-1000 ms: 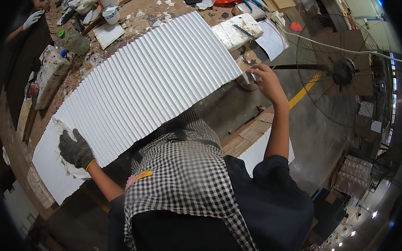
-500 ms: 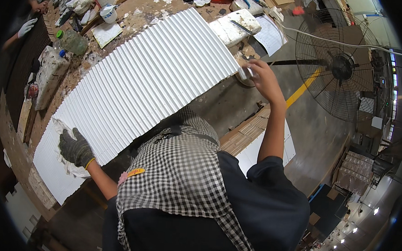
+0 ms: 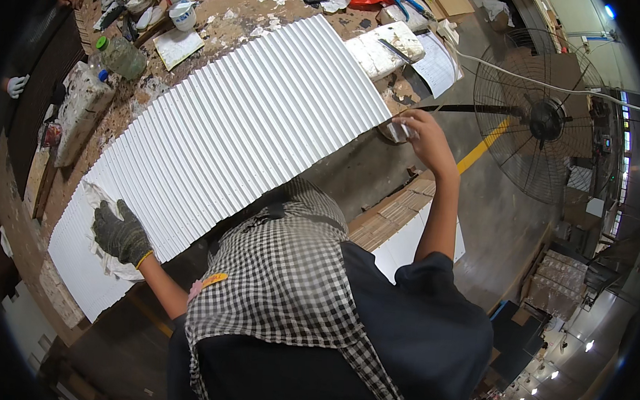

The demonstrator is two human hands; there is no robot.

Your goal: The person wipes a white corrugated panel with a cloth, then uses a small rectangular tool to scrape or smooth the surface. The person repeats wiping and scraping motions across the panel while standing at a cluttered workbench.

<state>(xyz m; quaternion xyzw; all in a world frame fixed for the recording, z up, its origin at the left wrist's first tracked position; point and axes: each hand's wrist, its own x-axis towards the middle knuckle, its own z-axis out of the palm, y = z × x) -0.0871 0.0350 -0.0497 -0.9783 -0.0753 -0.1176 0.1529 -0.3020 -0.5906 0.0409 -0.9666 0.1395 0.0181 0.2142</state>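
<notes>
A long white corrugated panel (image 3: 259, 116) lies slantwise across the worktable. On its lower left part my left hand (image 3: 121, 235), in a dark grey knit glove, lies with the fingers spread over a crumpled white cloth (image 3: 122, 267). My bare right hand (image 3: 428, 139) is at the panel's right corner. Its fingers are bent together above a small round pale container (image 3: 395, 133) that is partly hidden by the panel edge. Whatever is between those fingertips is too small to tell.
Behind the panel stand a green-capped bottle (image 3: 121, 57), a small white tub (image 3: 182, 17) and a stained white block (image 3: 385, 48) beside paper sheets (image 3: 436, 66). A large fan (image 3: 545, 118) stands right; stacked cardboard (image 3: 393, 208) lies below. Another person's gloved hand (image 3: 17, 86) shows far left.
My right hand has shifted slightly down and right beside the panel corner, its fingers less blurred. My left hand stays on the cloth. The other person's gloved hand has moved down and left.
</notes>
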